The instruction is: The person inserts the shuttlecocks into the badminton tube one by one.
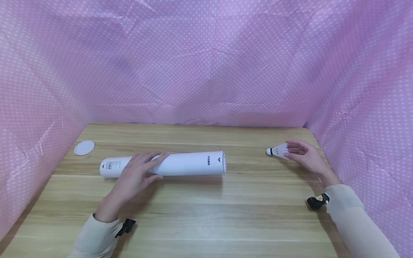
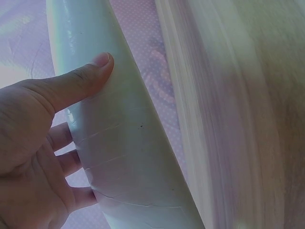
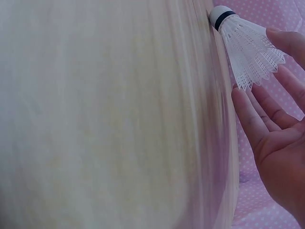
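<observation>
A long white shuttlecock tube (image 1: 187, 164) with small black print lies crosswise before me. My left hand (image 1: 137, 172) grips it left of its middle. In the left wrist view the thumb (image 2: 90, 78) lies across the tube's near side, and the other fingers go behind it. A white jagged edge shows at the tube's right end. Over on the right, my right hand (image 1: 306, 157) pinches the skirt of a white shuttlecock (image 1: 278, 150). Its cork, ringed by a dark band, points left. In the right wrist view the shuttlecock (image 3: 250, 50) sits between thumb and fingers.
A round white lid (image 1: 84, 147) lies at the far left of the wooden table (image 1: 206, 218). Pink dotted cloth (image 1: 206, 64) hangs behind the table and along both sides. Each wrist carries a small black camera.
</observation>
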A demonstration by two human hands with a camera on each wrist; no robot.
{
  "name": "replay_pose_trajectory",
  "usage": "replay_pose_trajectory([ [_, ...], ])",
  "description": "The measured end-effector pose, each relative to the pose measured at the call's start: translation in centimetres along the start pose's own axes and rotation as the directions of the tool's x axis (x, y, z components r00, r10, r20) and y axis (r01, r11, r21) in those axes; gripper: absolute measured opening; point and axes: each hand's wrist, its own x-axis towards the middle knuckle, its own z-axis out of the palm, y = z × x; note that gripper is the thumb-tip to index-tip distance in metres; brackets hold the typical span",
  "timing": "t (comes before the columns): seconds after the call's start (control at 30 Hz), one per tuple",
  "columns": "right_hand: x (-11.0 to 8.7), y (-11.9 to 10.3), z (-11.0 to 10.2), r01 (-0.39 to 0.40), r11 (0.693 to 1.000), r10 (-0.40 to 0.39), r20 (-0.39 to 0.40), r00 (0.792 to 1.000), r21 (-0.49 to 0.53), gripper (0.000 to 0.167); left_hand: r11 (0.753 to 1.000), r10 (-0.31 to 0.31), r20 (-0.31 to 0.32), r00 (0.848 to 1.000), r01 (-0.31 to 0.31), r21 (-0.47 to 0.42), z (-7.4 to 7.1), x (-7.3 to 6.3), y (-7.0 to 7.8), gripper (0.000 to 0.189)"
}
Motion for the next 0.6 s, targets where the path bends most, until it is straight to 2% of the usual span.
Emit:
replay_pose_trajectory([
  [0.33,-0.18,0.25,0.27,0.019,0.999,-0.019,-0.010,1.000,0.027,0.052,1.000,-0.008,0.006,1.000,0.008,-0.002,-0.03,0.00,0.06,0.082],
  [0.6,-0.21,-0.01,0.20,-0.031,0.999,0.032,0.038,0.999,-0.009,0.062,1.000,0.000,-0.009,1.000,0.000,-0.004,-0.09,0.01,0.15,0.082],
])
